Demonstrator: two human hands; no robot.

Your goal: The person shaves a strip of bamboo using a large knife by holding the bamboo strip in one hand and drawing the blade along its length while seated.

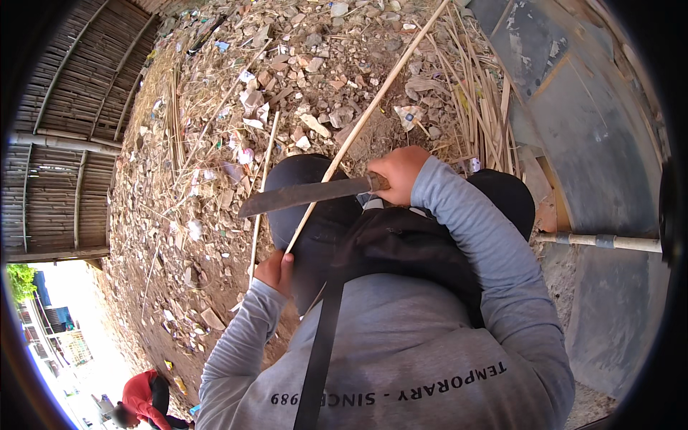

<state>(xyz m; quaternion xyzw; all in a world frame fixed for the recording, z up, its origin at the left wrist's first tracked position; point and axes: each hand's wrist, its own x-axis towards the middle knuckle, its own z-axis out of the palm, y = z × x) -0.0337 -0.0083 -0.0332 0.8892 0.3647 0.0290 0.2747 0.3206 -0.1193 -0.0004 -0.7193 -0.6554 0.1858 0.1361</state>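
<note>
My right hand [401, 173] is wrapped round the short handle of a machete [301, 198], its dark, worn blade pointing left. That blade lies across a long, pale bamboo strip [373, 105], at or very near its surface; whether they touch I cannot tell. Pinched in my left hand [275, 272] is the strip's lower part, with the thumb along it. From there it slants up and right over my dark-clad knee [297, 172] to the far edge of view. A second thin strip [266, 168] stands or lies just left of that knee.
Stones, brick bits and paper scraps litter the dirt ground [215, 179]. A bundle of split bamboo strips [480, 100] lies at the far right, beside grey sheet panels [595, 136] and a pole [609, 242]. A slatted bamboo wall [61, 193] borders the left; a person in red [143, 398] bends over at lower left.
</note>
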